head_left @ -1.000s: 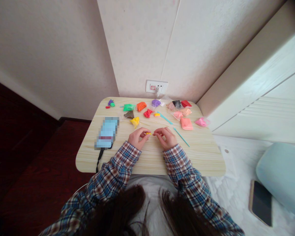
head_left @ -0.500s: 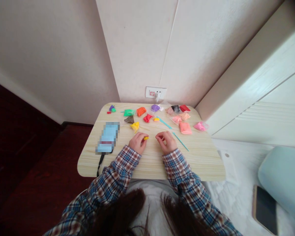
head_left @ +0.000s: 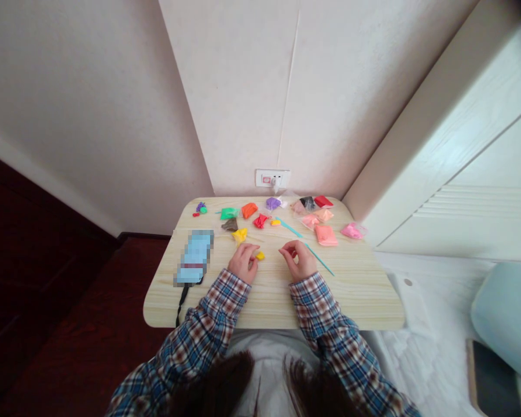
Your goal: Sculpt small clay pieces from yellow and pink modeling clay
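My left hand (head_left: pixel 242 262) rests on the pale wooden table (head_left: pixel 269 310) with its fingers curled, pinching a small yellow clay piece (head_left: pixel 260 255) at the fingertips. My right hand (head_left: pixel 298 260) lies a short way to the right, also curled, its fingertips pressed together on something tiny that I cannot make out. Both wrists are in plaid sleeves. A thin teal tool (head_left: pixel 320 261) lies just right of my right hand.
Small bags of clay line the table's far side: green (head_left: pixel 228 213), orange (head_left: pixel 249 209), red (head_left: pixel 260 220), purple (head_left: pixel 272 202), yellow (head_left: pixel 239 234), pink (head_left: pixel 325 234). A blurred blue object (head_left: pixel 194 256) lies left. A wall socket (head_left: pixel 272 178) is behind; a phone (head_left: pixel 490 382) lies on the bed.
My hands have drawn apart; the yellow clay that spanned both hands now stays with the left one. The view has tilted, so the table sits lower in the frame.
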Motion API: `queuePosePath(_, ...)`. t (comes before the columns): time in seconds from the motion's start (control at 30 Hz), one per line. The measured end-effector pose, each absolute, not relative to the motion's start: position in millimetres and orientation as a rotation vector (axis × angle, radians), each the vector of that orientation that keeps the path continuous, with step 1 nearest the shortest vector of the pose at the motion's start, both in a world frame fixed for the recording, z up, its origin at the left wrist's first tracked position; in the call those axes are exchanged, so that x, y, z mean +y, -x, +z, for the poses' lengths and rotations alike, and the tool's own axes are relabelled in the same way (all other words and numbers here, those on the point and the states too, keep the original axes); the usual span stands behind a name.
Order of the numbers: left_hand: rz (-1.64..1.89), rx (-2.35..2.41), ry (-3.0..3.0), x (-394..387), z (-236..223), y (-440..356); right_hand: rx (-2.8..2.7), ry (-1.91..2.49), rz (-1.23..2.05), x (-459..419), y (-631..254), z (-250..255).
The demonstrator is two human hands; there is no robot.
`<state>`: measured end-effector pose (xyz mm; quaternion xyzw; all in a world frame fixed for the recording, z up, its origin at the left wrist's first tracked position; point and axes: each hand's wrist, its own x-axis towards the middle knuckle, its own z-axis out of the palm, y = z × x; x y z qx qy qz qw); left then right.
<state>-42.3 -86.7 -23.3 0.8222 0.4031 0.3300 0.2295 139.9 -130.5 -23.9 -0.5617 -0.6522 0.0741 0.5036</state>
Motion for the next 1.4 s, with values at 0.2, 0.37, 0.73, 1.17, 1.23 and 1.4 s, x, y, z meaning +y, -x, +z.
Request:
queuePosePath(0.2, 0.973, 1.142, -2.288, -87, -13, 42, -1.424, 1.422, 0.248, -136, -144, -22)
queuePosePath(0.37, 0.958, 1.133, -2.386, -66, 20, 26, -1.323, 1.446, 0.326, -143, -168, -19)
queuePosePath(0.73, 0.601, 1.124, -2.693, -2, 23, -42, -1.185, 1.343, 0.326, -142, -221, 2)
queuePosePath(1.17, 0.651, 1.128, -2.373, 0, 25, -46, -1.105, 1.244, 0.600, -108, -232, 49)
queuePosePath(1.23, 0.757, 1.121, -2.264, -1, 36, -34, -1.091, 1.246, 0.640, -107, -234, 47)
queuePosePath(1.4, 0.993, 1.045, -1.930, -7, 76, 14, -1.026, 1.263, 0.694, -120, -226, 50)
